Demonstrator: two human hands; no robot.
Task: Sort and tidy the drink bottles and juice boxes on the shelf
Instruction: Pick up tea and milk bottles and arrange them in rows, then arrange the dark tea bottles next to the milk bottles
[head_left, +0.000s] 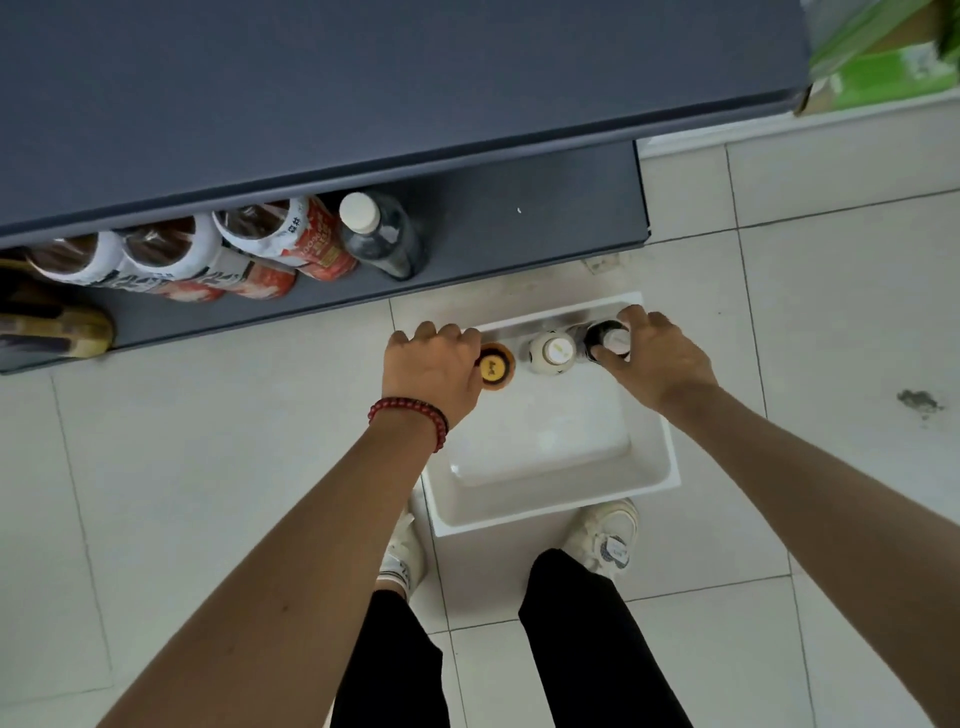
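From above, three bottles stand along the far wall of the white rectangular plastic tub (550, 512) on the tiled floor (208, 441). The left hand (434, 366) curls round the yellow-capped orange bottle (494, 368). The right hand (660, 361) pinches the white-capped dark bottle (609, 340). Both are probably bound for the dark grey shelf (519, 223) beyond the tub, beside the red-and-white labelled bottles (291, 241).

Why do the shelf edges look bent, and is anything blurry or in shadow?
Head view: the wide-angle lens bows the shelf edge; the shelved bottles sit in shadow under it, labels smeared; the green box is blurred; the bin's far wall shows a greyish sheen.
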